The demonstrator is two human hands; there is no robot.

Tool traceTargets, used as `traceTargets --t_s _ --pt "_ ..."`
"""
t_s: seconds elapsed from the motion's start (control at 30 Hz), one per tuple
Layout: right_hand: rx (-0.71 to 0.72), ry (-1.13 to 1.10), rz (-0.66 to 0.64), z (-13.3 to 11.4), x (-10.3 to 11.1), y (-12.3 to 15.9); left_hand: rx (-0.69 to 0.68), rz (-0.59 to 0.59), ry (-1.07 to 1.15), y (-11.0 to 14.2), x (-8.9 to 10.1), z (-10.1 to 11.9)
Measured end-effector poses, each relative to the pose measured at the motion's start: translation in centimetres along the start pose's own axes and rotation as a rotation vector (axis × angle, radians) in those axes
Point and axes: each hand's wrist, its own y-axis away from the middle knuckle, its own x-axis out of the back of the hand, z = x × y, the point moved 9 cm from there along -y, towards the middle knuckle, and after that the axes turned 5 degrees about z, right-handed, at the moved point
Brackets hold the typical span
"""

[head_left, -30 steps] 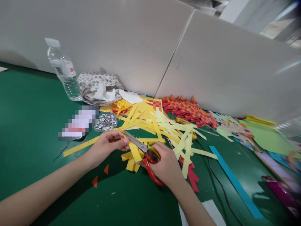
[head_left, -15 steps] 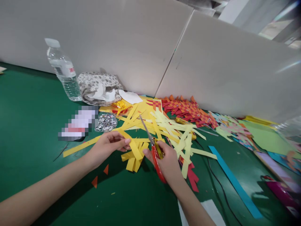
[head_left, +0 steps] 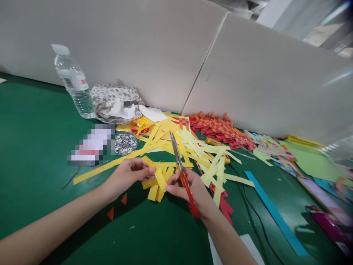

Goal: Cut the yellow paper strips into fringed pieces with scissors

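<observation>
Pale grey partition panels (head_left: pixel 124 44) stand along the back of a glossy green tabletop (head_left: pixel 154 239), with a dark seam slanting down between two of them. Over the middle of the tabletop, the person's bare left hand (head_left: pixel 128 175) pinches a flat bright-yellow paper strip (head_left: pixel 160 177) near its upper end, thumb against curled fingers. That strip slants down toward the bare right hand (head_left: pixel 194 189), whose thumb tip meets its lower end. Within the same right hand sits a pair of metal scissors with red handles (head_left: pixel 180 165), gripped by the handles, their blades together and pointing up and away from the person.

Beneath the strip lies a fanned bunch of short yellow paper strips (head_left: pixel 153 193). A long yellow paper strip (head_left: pixel 96 171) runs out to the left behind the left hand, and a loose heap of pale yellow paper strips (head_left: pixel 215 165) spreads beyond the right hand. Farther back, against the panels, lies a pile of woven red-and-orange paper fish (head_left: pixel 220 129).

To the left stand a clear plastic water bottle with a white cap (head_left: pixel 75 86) and, just beside it, a grey-patterned fabric pouch (head_left: pixel 118 97); a clear bag of small black-and-white eyes (head_left: pixel 125 143) lies in front. Two small orange paper triangles (head_left: pixel 110 213) rest near the left forearm. On the right, a long blue paper strip (head_left: pixel 277 213) lies slantwise beside a thin black cable (head_left: pixel 261 221).
</observation>
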Motion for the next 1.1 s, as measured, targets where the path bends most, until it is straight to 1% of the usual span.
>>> traceTargets --t_s 0.3,0.6,0.87,1.0,1.1 --pt "-0.015 -0.007 0.097 0.4 1.1 -0.3 -0.011 -0.001 -0.003 0.2 0.1 0.2" --pt "-0.013 0.009 0.109 0.1 1.0 -0.2 -0.003 0.024 0.035 0.2 0.4 0.4" --pt "-0.014 -0.012 0.146 0.2 1.3 -0.3 -0.001 0.003 0.09 0.3 0.0 0.6" --pt "-0.007 -0.044 0.254 0.2 2.3 -0.3 -0.054 -0.02 0.033 0.5 -0.1 1.1" --pt "-0.001 -0.094 0.351 0.1 3.1 -0.2 -0.165 0.01 -0.079 0.7 0.1 2.0"
